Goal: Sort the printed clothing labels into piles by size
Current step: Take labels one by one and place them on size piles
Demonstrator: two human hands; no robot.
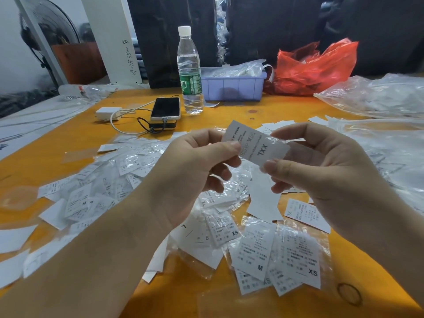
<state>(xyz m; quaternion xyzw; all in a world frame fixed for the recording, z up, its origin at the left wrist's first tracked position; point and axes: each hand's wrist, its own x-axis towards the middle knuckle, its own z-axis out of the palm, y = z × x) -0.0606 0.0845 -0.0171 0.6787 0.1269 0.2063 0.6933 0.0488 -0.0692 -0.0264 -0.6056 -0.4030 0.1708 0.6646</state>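
A: Orange tabletop point(68, 143), smooth and glossy. Backdrop: dark hanging bags, a fan at far left. Largest lots first?

B: Clear crinkled plastic bags point(376, 95) heaped at right; red plastic bag point(316, 65), thin and crumpled; lilac plastic bin point(231, 87), rigid, ribbed. Then a clear water bottle point(189, 72), upright, green band, and a phone point(165, 109) lying flat on a power bank.

A: And the labels?

B: Loose label heap point(110, 180), unsorted, spread across the left and middle; white, flat rectangles, some in glossy sleeves. Nearer the front edge, a sleeved cluster point(275, 255) reading M and XS.

A: The item in hand?

B: XXL label point(257, 145), thin, flexible, shiny film over it. Held above the table, well clear of the heap. Left hand point(195, 166) pinches its far-left end between thumb and fingers; right hand point(321, 161) pinches the XXL end, thumb below, forefinger above. Long axis runs hand to hand, slanting down to the right.

A: Which hand carries it on?

B: Either could, I judge; no XXL pile is visible, so its place can't be told.
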